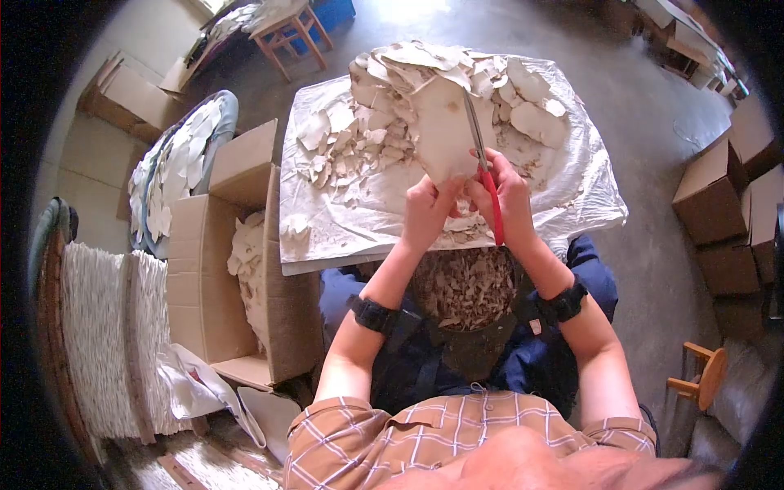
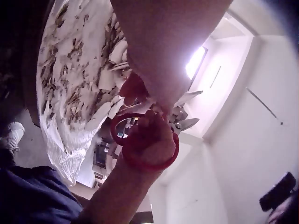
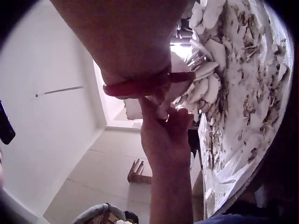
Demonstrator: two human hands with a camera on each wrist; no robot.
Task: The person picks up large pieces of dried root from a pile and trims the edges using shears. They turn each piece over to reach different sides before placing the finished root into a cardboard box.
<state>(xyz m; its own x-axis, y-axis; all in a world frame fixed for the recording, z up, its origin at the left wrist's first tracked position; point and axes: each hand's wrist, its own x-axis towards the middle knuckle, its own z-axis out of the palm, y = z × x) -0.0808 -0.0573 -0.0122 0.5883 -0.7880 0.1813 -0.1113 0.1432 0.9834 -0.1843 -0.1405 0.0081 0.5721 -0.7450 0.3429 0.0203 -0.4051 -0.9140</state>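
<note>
My right hand [image 1: 510, 189] holds a pair of scissors [image 1: 493, 204] by its red handles, the metal blades pointing away from me. The blades overlap a broad, flat off-white slice [image 1: 439, 126] in the head view. At that slice's near edge, my left hand [image 1: 425, 214] pinches it between thumb and fingers. In the left wrist view the red loops [image 2: 152, 165] circle round the right hand [image 2: 152, 133]. The right wrist view has the left hand [image 3: 170, 133] just below the red handle [image 3: 133, 87]. Beyond both hands rises a heap of similar slices [image 1: 408, 59].
A white plastic sheet [image 1: 592, 184] covers the work table, with broken pieces [image 1: 359, 147] strewn on it. Below its near edge is a container of brownish scraps [image 1: 465, 290]. An open cardboard box [image 1: 188, 278] stands at left, a wooden stool [image 1: 706, 376] at lower right.
</note>
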